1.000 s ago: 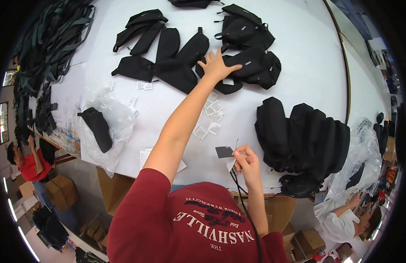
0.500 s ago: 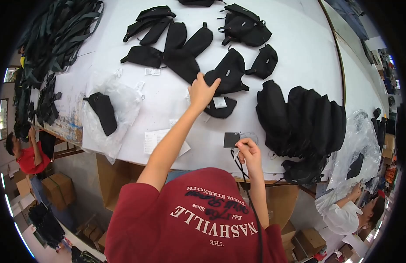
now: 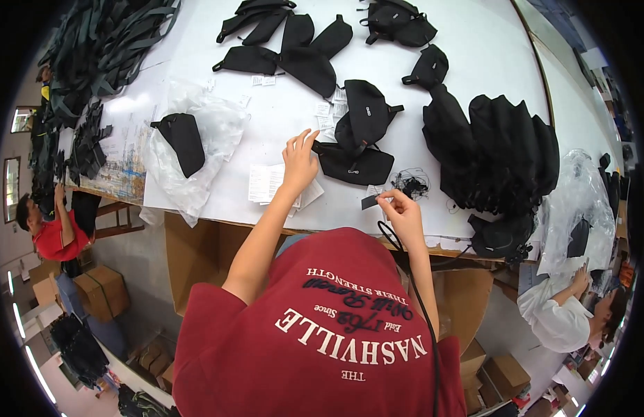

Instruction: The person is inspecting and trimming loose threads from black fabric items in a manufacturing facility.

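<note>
My left hand (image 3: pixel 300 164) is over the table with its fingers apart, its fingertips beside the left end of a small black zip pouch (image 3: pixel 355 165). Whether they touch the pouch I cannot tell. That pouch lies flat, just below a larger black pouch (image 3: pixel 366 115). Between thumb and fingers, my right hand (image 3: pixel 404 210) pinches a small dark tag (image 3: pixel 370 201), tilted near the table's front edge. Close beyond that hand lies a tangle of thin black strings (image 3: pixel 411 183). White printed papers (image 3: pixel 266 183) sit by my left wrist, and small white labels (image 3: pixel 325 119) beside the larger pouch.
More black pouches (image 3: pixel 308 69) lie farther back; a row of stuffed black bags (image 3: pixel 503 156) stands at right. At left, one pouch rests on clear plastic (image 3: pixel 221 132), with black straps (image 3: pixel 103 52) beyond. Cardboard boxes (image 3: pixel 197 254) are below the edge. Co-workers (image 3: pixel 58 229) sit at both sides.
My left hand has come away from the larger pouch toward the smaller one, which now shows its other face instead of a white label. The dark tag has tilted in my right hand. The view has shifted.
</note>
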`<action>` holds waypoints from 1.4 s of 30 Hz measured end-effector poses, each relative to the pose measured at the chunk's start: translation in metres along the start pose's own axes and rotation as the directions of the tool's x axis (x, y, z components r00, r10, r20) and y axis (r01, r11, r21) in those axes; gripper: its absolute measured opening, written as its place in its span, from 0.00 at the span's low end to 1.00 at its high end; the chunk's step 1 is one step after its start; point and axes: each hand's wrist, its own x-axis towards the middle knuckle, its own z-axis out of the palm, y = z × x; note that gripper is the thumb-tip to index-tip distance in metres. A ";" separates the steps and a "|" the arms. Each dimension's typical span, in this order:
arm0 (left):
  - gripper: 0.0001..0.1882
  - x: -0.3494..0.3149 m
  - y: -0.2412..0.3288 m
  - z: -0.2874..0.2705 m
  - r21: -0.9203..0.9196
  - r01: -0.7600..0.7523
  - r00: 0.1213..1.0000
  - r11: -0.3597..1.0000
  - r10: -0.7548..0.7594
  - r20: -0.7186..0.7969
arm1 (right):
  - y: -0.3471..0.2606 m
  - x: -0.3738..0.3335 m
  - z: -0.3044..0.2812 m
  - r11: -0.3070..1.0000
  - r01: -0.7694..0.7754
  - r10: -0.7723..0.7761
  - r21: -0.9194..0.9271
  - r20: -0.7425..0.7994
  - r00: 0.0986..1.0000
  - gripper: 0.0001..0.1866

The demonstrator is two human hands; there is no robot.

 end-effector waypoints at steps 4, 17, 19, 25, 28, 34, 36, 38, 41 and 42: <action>0.13 0.028 -0.014 -0.016 0.107 0.102 0.892 0.989 -0.139 0.430 | 0.003 -0.007 0.001 1.000 0.024 -0.024 -0.004 0.021 1.000 0.08; 0.10 -0.038 0.079 -0.066 -0.631 0.472 0.738 0.616 0.116 0.665 | -0.033 -0.027 0.011 0.968 0.150 -0.145 -0.203 0.039 0.989 0.07; 0.10 -0.043 0.079 -0.067 -0.701 0.622 0.722 0.349 0.091 0.686 | -0.041 -0.032 0.014 0.968 0.173 -0.171 -0.184 0.025 0.985 0.07; 0.11 -0.053 0.092 -0.073 -0.704 0.609 0.722 0.366 0.113 0.683 | -0.046 -0.040 0.020 0.937 0.206 -0.227 -0.284 -0.045 0.973 0.08; 0.10 -0.061 0.095 -0.071 -0.703 0.571 0.758 0.425 0.057 0.650 | -0.046 -0.043 0.022 0.919 0.201 -0.218 -0.339 -0.013 0.976 0.08; 0.06 -0.068 0.106 -0.083 -0.661 0.155 0.971 0.734 0.011 0.240 | -0.052 -0.040 0.032 0.901 0.238 -0.245 -0.363 0.028 0.969 0.07; 0.05 -0.066 0.108 -0.088 -0.681 0.039 0.996 0.731 0.028 0.088 | -0.048 -0.036 0.032 0.966 0.232 -0.229 -0.115 0.037 0.973 0.07; 0.04 -0.063 0.110 -0.094 -0.751 -0.026 0.992 0.660 -0.074 -0.099 | -0.047 -0.033 0.024 0.926 0.131 -0.183 0.355 0.117 0.976 0.07; 0.04 -0.064 0.112 -0.104 -0.930 0.141 0.990 0.339 -0.070 0.125 | -0.061 -0.042 0.009 0.860 0.153 -0.250 0.487 0.141 0.958 0.05; 0.04 -0.065 0.116 -0.110 -0.948 0.290 0.956 0.131 0.007 0.293 | -0.065 -0.044 0.010 0.861 0.154 -0.254 0.485 0.147 0.956 0.05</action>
